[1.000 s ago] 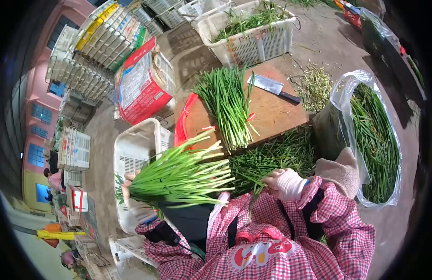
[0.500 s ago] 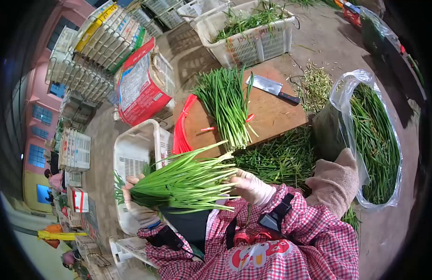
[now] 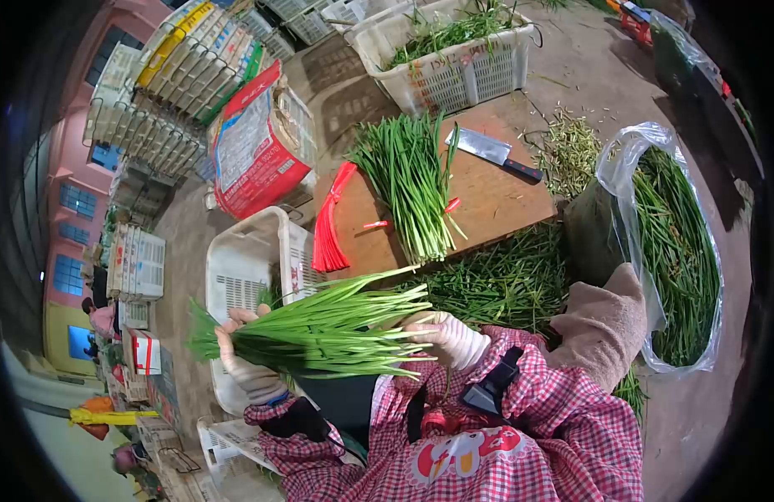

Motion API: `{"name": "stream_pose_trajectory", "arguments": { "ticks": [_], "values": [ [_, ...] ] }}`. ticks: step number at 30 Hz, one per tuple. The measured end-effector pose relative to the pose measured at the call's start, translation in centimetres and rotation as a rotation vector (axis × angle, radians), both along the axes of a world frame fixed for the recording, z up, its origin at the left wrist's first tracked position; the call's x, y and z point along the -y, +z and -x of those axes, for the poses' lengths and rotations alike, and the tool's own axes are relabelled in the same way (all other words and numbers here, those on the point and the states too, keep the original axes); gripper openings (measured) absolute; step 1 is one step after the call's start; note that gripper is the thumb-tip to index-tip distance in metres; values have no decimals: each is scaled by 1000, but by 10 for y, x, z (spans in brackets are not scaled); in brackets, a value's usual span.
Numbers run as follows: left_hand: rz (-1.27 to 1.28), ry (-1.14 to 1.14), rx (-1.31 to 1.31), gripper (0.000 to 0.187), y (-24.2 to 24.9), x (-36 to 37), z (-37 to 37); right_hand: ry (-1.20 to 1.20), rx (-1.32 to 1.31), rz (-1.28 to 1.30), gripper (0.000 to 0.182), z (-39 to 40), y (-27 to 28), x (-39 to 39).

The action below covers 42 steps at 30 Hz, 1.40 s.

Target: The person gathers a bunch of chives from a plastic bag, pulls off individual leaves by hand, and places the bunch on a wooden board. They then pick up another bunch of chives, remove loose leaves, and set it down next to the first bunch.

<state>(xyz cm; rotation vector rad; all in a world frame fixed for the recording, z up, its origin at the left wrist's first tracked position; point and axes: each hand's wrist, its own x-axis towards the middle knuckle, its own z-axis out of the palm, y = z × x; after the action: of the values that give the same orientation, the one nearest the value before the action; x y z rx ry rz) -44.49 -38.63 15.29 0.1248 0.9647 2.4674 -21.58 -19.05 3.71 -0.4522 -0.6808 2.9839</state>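
Observation:
Gloved, my left hand point(image 3: 246, 360) is wrapped round the leafy end of a loose bunch of green stalks point(image 3: 328, 328). At the pale stem ends, my right hand point(image 3: 447, 336) has its fingers closed on the same bunch. Beyond the bunch, a wooden board point(image 3: 504, 201) bears another bundle of green stalks point(image 3: 408, 184). A cleaver point(image 3: 487, 149) with a dark handle lies beside that bundle. Red ties point(image 3: 327, 230) rest at the board's left edge, and two short red strips show by the bundle.
A white crate point(image 3: 224, 259) stands left of the board, another crate point(image 3: 462, 79) of greens behind it. Right is a clear plastic bag point(image 3: 646, 138) full of greens. Cut greens point(image 3: 508, 284) lie below the board. A red and white sack point(image 3: 257, 151) and stacked crates are at upper left.
The held bunch and my left hand have shifted slightly left. The view has moved a little, while the bundle, cleaver and ties stay on the board.

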Motion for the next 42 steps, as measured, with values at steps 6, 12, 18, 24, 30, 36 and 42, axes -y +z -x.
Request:
{"name": "stream_pose_trajectory", "arguments": {
  "ticks": [6,12,18,24,30,36,42],
  "values": [
    [54,-58,-35,27,7,-8,5,280,-226,-403,26,-24,-6,-28],
    [173,-7,-336,26,10,3,22,478,-185,-856,20,-85,-27,-86],
    [26,16,-175,32,20,-6,9,343,288,-1587,43,-83,23,-64],
    [-169,-167,-113,30,-3,8,19,-21,0,-311,32,-6,46,5],
    [-65,-106,-139,22,-2,2,8,37,-215,-148,31,2,61,18],
    [-112,-90,-77,24,-11,8,21,477,-436,-352,26,-86,67,-58],
    [-36,7,-115,24,-10,4,23,-35,161,-1547,51,-86,6,-72]
  ]
}}
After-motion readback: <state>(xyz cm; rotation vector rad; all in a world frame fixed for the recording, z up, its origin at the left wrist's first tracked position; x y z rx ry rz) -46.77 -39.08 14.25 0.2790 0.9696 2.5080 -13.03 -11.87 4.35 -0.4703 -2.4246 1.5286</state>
